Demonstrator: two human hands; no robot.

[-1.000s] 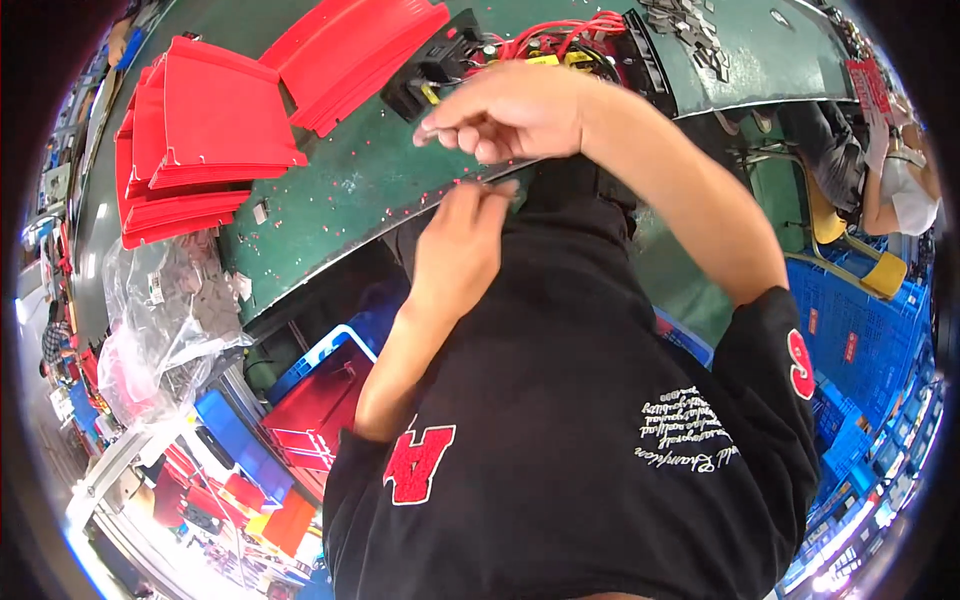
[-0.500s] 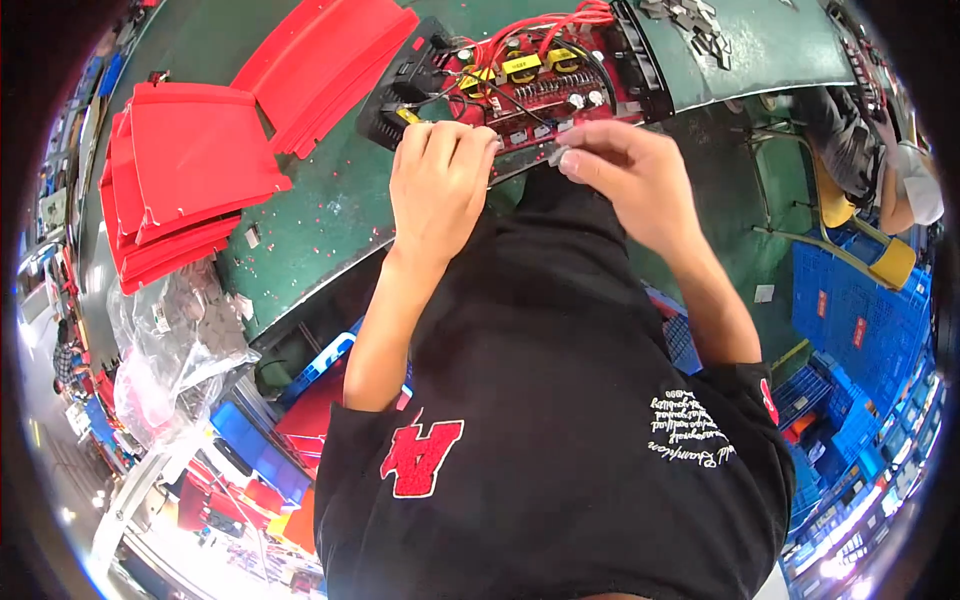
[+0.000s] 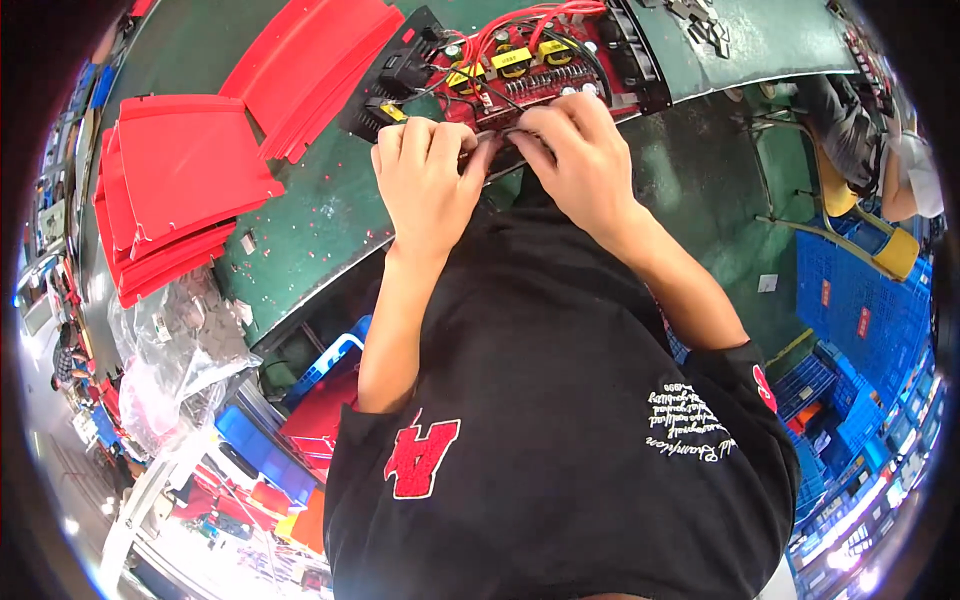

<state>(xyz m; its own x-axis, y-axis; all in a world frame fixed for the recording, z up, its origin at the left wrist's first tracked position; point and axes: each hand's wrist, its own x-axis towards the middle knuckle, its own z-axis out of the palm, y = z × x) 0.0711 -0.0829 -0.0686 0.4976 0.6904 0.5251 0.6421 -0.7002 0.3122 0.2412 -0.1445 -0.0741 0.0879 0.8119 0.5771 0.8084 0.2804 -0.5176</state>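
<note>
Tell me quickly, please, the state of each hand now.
Left hand: curled by the red circuit board; grip cannot be told.
Right hand: curled beside the left; grip cannot be told.

I see bright light over the green workbench (image 3: 325, 215); the clear plastic bag (image 3: 165, 345) shines, white glare bleaches the lower left, edges bend toward a blackened rim.
</note>
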